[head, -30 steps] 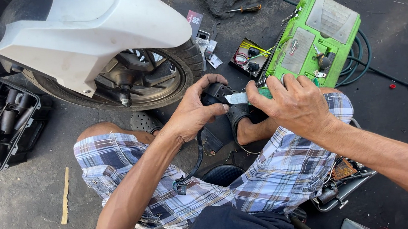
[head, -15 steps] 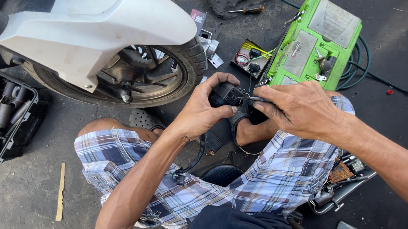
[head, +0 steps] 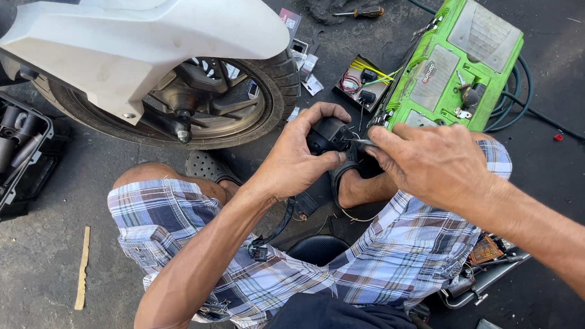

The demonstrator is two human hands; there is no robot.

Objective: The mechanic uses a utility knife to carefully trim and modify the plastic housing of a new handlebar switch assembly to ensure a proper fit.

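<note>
Both hands meet over the knees: the left hand (head: 297,158) is wrapped tight around a small black plastic switch housing (head: 327,135), thumb on its lower side, and the right hand (head: 433,164) pinches a thin metal tool (head: 359,141) whose tip touches the housing (probably a small screwdriver, but the tip is hidden). A black cable with a connector (head: 259,249) hangs from the housing down over the checked shorts (head: 171,216). Behind the hands, on the concrete ground, stands a bright green plastic toolbox (head: 462,60), and a white scooter's front wheel (head: 232,106) is at the upper left. I judge the step to be the opening or loosening of the housing; the next move needs a steady left grip and careful, small pressure from the tool.
</note>
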